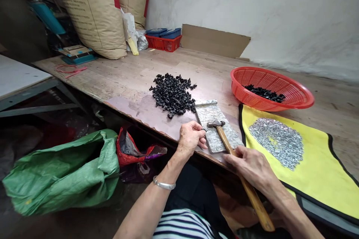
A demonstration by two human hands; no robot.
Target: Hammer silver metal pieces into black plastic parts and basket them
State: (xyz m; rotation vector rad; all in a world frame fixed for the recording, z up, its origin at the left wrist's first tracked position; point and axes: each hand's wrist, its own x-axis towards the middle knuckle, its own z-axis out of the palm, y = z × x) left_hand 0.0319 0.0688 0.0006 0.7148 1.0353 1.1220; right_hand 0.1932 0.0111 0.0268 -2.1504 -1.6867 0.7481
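Note:
My right hand (254, 166) is wrapped round the wooden handle of a ball-peen hammer (224, 138), whose metal head lies over a grey stone slab (217, 114). At the slab's left edge, my left hand (192, 136) pinches a small dark piece (205, 130), mostly hidden by the fingertips. Just beyond that hand is a heap of small black parts (172, 93) on the table. To the right, many small shiny metal pieces (277, 140) are spread on a yellow cloth (316, 153) with black edging.
A red plastic basket (305, 95) with more black parts stands behind the yellow cloth. Large paper sacks (89, 11) and a red crate (164, 43) sit at the back. Below the table's front edge, left, are a green bag (67, 171) and a red bag (126, 149).

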